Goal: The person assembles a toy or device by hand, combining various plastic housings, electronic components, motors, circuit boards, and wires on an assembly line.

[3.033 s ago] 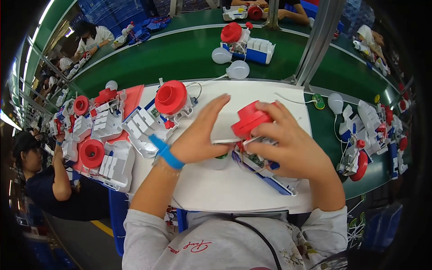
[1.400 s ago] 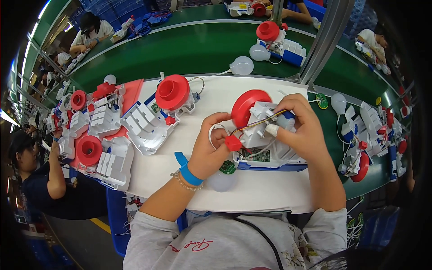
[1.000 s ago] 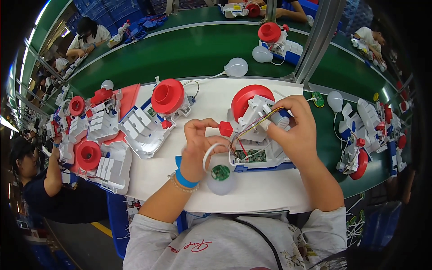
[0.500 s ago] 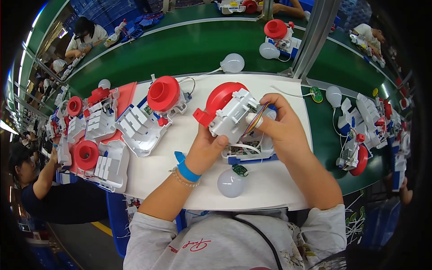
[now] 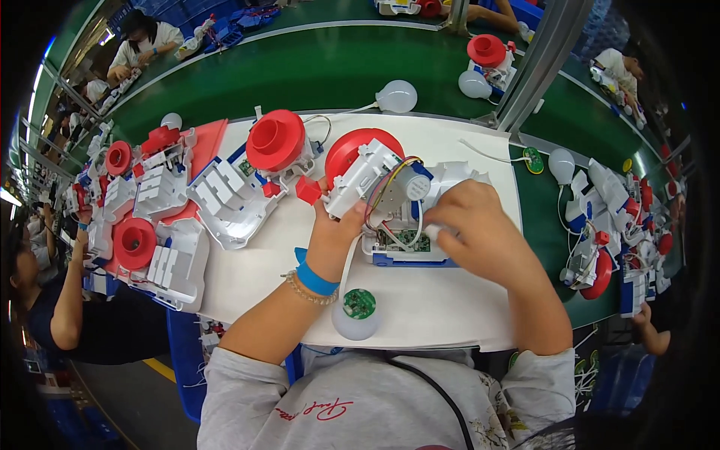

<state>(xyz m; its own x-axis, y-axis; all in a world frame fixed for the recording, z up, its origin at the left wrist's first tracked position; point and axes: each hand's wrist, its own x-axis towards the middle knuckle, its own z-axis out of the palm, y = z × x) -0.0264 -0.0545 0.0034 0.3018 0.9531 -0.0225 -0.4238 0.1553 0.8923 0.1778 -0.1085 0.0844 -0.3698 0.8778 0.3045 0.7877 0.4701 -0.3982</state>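
My left hand (image 5: 335, 234) is closed around a white plastic mechanism (image 5: 358, 182), which has a red round piece (image 5: 351, 147) behind it and a small red block at its left. A round silver motor (image 5: 417, 185) and a loop of coloured wires (image 5: 379, 196) show on its right side. Below it lies a white-and-blue housing (image 5: 411, 262) with a green circuit board inside. Over the housing's right part, my right hand (image 5: 478, 229) has its fingers pinched together. Something white shows at the fingertips; what they grip is unclear. A white bulb (image 5: 355, 327) carrying a green board (image 5: 359, 303) lies nearer me.
A similar red-topped unit (image 5: 275, 142) and several white housings (image 5: 161, 196) crowd the left. More units (image 5: 596, 225) lie on the right, near a small green board (image 5: 533, 159). A green conveyor (image 5: 300, 75) runs behind, beside a metal post (image 5: 541, 67). Other people work around.
My right hand has left the coloured wires and moved down to the housing. The mechanism has turned in my left hand, showing the motor. The bulb has shifted left, its board now face up.
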